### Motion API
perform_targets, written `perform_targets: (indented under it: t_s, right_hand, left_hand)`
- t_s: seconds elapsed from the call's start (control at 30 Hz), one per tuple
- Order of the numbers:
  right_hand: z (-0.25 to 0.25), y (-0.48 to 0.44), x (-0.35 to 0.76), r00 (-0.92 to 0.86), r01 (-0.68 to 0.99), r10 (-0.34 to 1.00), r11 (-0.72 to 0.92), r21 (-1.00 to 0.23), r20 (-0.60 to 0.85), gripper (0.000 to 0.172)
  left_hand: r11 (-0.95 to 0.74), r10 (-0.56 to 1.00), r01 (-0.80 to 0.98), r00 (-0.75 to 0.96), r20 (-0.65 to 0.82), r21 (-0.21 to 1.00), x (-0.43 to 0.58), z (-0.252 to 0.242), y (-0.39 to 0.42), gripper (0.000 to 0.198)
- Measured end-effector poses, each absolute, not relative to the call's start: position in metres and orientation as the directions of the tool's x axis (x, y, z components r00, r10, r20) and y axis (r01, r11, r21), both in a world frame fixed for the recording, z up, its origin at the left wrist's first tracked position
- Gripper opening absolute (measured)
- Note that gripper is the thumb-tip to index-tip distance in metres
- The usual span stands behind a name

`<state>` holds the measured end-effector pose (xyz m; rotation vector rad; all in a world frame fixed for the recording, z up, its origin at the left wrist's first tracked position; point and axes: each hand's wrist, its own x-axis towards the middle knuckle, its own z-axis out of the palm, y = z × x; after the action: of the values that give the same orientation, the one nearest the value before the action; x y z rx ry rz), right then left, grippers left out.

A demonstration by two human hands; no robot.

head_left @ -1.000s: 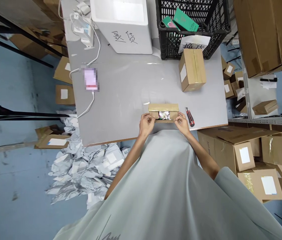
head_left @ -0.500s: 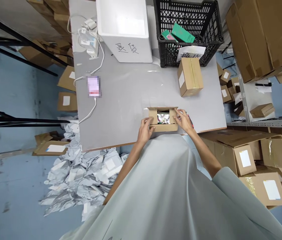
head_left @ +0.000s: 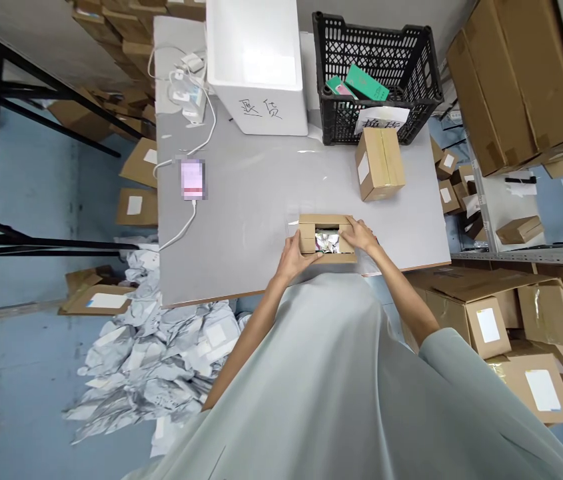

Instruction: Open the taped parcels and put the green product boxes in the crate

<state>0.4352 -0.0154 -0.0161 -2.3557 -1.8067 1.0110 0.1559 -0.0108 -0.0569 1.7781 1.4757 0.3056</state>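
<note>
A small cardboard box (head_left: 307, 238) lies near the table's front edge with its top flaps folded apart. Inside it shows shiny silvery packaging (head_left: 328, 241), whose kind I cannot make out. My left hand (head_left: 293, 259) grips the box's left end, thumb along the front flap and fingers at the side. At the opposite end, my right hand (head_left: 361, 235) holds the right flap and back corner, its fingers bent over the cardboard. Something red, mostly hidden, shows beside my right wrist.
A taped carton (head_left: 380, 163) stands behind and right of my hands. Farther back are a white foam bin (head_left: 274, 110) and a black crate (head_left: 328, 120) holding green boxes (head_left: 367, 83). A phone (head_left: 193, 179) with cables lies left. Grey mailer bags (head_left: 161, 360) cover the floor.
My left thumb has stretched along the front flap, and my right hand has shifted inward over the right flap. The box's back flap now leans differently. The camera view has tilted slightly.
</note>
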Motion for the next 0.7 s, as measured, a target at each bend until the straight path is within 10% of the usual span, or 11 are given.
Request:
perform_targets:
  t_s: [0.2, 0.4, 0.7]
  right_hand:
    - [-0.02, -0.028, 0.417, 0.261, 0.815, 0.86, -0.439, -0.377, -0.438, 0.093]
    - [-0.04, -0.061, 0.461, 0.297, 0.584, 0.911, -0.411, -0.7, -0.287, 0.064]
    - [-0.057, -0.096, 0.467, 0.258, 0.719, 0.964, -0.239, -0.653, -0.068, 0.026]
  left_hand:
    - [-0.097, 0.967, 0.785, 0.219, -0.128, 0.611, 0.185, -0.044, -0.011, 0.092]
    - [-0.022, 0.996, 0.726, 0.079, -0.052, 0.688, 0.145, -0.044, -0.007, 0.08]
    - [-0.141, 0.942, 0.679, 0.317, -0.115, 0.721, 0.125, -0.054, 0.003, 0.046]
